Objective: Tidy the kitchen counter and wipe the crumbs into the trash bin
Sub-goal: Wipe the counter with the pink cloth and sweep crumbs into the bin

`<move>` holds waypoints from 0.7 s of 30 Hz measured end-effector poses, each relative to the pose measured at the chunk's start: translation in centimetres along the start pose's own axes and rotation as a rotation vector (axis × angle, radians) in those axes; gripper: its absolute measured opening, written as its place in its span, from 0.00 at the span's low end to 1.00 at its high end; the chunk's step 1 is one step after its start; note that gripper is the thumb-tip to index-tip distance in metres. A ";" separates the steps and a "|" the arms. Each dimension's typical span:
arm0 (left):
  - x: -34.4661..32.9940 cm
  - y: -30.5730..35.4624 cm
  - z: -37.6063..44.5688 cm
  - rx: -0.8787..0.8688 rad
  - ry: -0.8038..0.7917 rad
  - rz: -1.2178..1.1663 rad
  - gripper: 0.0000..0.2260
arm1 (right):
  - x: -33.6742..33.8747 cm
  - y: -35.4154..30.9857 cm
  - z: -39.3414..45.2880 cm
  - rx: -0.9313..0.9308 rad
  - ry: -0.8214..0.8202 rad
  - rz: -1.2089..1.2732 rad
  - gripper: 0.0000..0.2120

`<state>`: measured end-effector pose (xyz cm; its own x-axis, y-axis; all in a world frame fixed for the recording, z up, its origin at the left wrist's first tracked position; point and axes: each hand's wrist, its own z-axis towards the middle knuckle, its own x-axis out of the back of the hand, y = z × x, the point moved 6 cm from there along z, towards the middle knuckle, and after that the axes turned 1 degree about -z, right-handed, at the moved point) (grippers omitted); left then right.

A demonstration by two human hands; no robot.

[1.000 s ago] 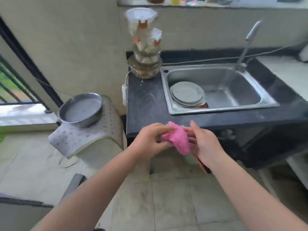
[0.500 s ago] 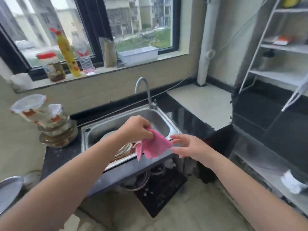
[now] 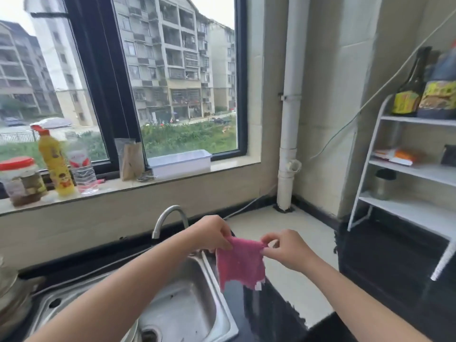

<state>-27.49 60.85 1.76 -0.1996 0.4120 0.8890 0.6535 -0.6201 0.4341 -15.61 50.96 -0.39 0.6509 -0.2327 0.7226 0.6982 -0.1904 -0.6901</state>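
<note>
A pink cloth (image 3: 240, 264) hangs spread out in the air above the right rim of the steel sink (image 3: 187, 309). My left hand (image 3: 212, 234) pinches its top left corner. My right hand (image 3: 287, 249) pinches its top right corner. The cloth's lower edge dangles free over the dark counter (image 3: 266, 314) beside the sink. A pale counter section (image 3: 291, 233) lies behind the hands, towards the corner pipe. No trash bin is in view.
A curved faucet (image 3: 169, 215) rises behind the sink. The windowsill holds a red-lidded jar (image 3: 21, 180), a yellow bottle (image 3: 55, 164), a clear bottle (image 3: 82, 167), a brown bag (image 3: 132, 160) and a white tray (image 3: 180, 161). A white shelf rack (image 3: 399, 169) with bottles stands at right.
The view has swung up and right from the floor to the sink and window. The bunched cloth is now spread out, and my right hand has taken hold of its other corner.
</note>
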 end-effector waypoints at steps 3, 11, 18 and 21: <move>1.5 -0.1 5.8 0.042 0.039 -0.078 0.05 | 2.4 1.0 6.2 -0.067 0.012 0.000 0.08; 6.6 -1.7 20.8 0.164 0.238 -0.064 0.10 | 6.6 3.8 24.0 -0.150 0.027 0.078 0.10; 12.3 -4.2 31.4 0.256 0.479 -0.058 0.13 | 9.2 3.3 39.4 -0.004 0.136 -0.001 0.11; 15.2 -4.9 35.9 0.275 0.608 -0.036 0.13 | 10.6 3.0 45.5 0.113 0.227 -0.027 0.13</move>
<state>-7.53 94.12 7.96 -0.5485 -0.0699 0.8332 0.7847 -0.3872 0.4841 6.98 91.36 7.01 0.5572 -0.4396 0.7045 0.7512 -0.0948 -0.6532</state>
